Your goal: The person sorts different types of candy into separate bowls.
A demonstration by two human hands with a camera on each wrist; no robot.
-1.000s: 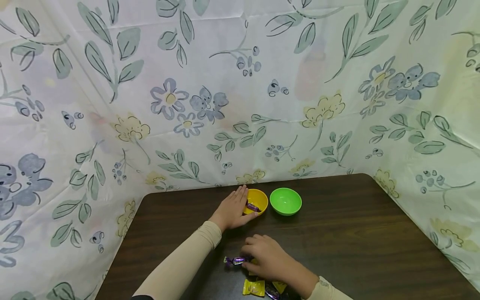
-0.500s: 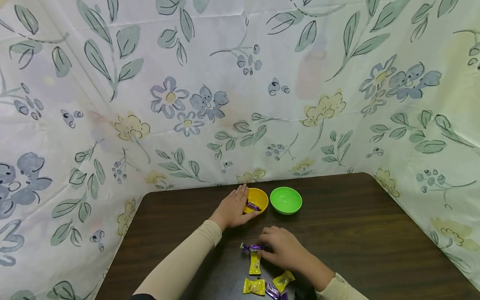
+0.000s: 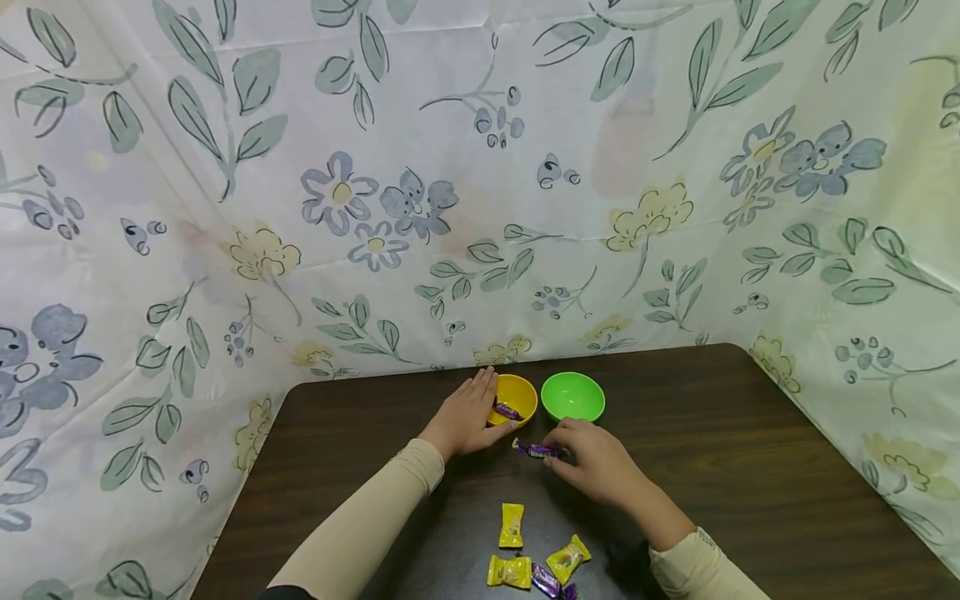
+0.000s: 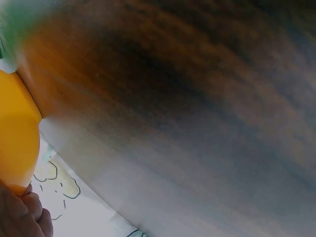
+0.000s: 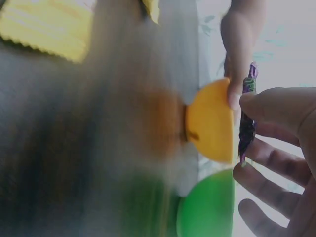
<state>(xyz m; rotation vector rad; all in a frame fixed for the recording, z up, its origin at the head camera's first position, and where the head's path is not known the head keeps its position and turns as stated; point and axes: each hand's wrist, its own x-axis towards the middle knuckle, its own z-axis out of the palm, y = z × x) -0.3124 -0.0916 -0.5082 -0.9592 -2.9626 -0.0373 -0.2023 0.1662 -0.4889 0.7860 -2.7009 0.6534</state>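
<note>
My right hand [image 3: 600, 460] pinches a purple-wrapped candy [image 3: 538, 451] between thumb and fingers, just in front of the two bowls. In the right wrist view this candy [image 5: 248, 116] has twisted ends, and the other fingers are spread beneath it. My left hand [image 3: 461, 422] rests with straight fingers along the left side of the yellow bowl [image 3: 527, 390], its thumb at the near rim. Inside that bowl lies another purple candy [image 3: 507, 411]. The left wrist view catches the bowl's orange-yellow wall [image 4: 17, 131] with fingertips against it. Close on the right stands a green bowl [image 3: 573, 398].
Nearer me on the dark wooden table [image 3: 697, 467] lie yellow-wrapped candies: one upright [image 3: 512, 525], one sideways [image 3: 509, 572], one slanted [image 3: 568, 558]. A purple candy [image 3: 546, 581] lies among them. A floral cloth [image 3: 480, 208] hangs behind the table.
My right hand has lifted the purple candy from beside the yellow candies and carried it forward and right toward the bowls. The left hand has stayed at the yellow bowl.
</note>
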